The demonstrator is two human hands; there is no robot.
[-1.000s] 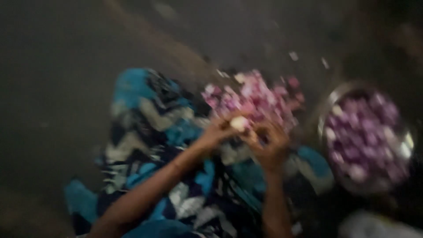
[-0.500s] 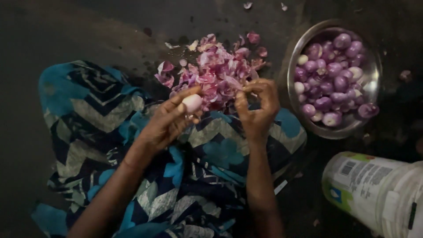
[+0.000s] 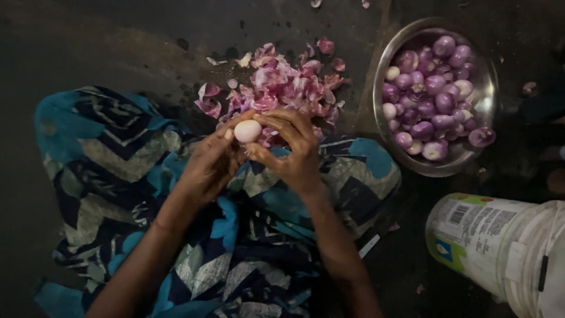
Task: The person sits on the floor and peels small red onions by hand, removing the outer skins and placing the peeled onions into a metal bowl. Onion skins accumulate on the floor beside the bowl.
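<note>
A small pale peeled onion [image 3: 248, 130] sits between the fingertips of both hands, above my lap. My left hand [image 3: 209, 165] grips it from the left and below. My right hand [image 3: 292, 150] curls over it from the right, fingers touching its top. Just beyond the hands lies a heap of pink-purple onion skins [image 3: 282, 88] on the dark floor. A steel bowl [image 3: 384, 76] at the upper right holds several small purple and pale onions [image 3: 432, 97].
My lap is covered in blue, black and cream zigzag cloth [image 3: 112, 159]. A white plastic bucket [image 3: 500, 247] with a label lies on its side at the lower right. Stray skin bits dot the dark floor near the top edge.
The view has steadied and sharpened. My hands have come closer together, and my right hand now touches the onion that my left hand held alone half a second ago.
</note>
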